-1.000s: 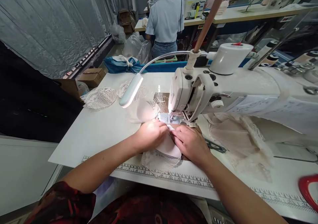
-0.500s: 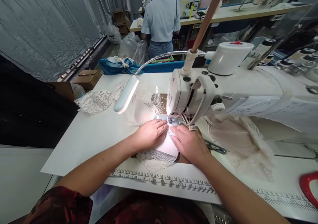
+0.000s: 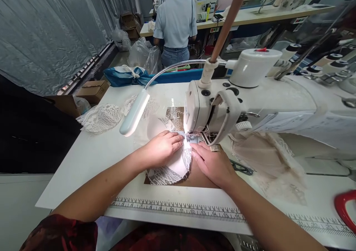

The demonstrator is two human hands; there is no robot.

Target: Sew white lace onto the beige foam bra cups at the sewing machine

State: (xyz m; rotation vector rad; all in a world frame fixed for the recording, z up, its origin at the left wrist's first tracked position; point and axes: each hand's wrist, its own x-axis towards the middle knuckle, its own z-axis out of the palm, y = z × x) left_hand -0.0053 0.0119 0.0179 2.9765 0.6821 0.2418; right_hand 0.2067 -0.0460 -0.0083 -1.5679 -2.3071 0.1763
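My left hand (image 3: 162, 147) lies flat, fingers stretched out, on a white lace-edged fabric piece (image 3: 172, 169) just left of the needle. My right hand (image 3: 213, 162) presses flat on the same piece from the right, fingertips near the presser foot (image 3: 191, 135). The white sewing machine (image 3: 250, 98) stands over the work. Its gooseneck lamp (image 3: 135, 111) lights the fabric and my left fingers.
A pile of white lace (image 3: 102, 117) lies at the table's far left. Beige lace fabric (image 3: 267, 158) is heaped under the machine arm on the right. Scissors (image 3: 240, 166) lie beside my right hand. A red handle (image 3: 345, 210) shows at the right edge. A person (image 3: 175, 24) stands beyond.
The lace piece has slid away from me toward the needle, both hands moving with it. More of the brown panel below it now shows.
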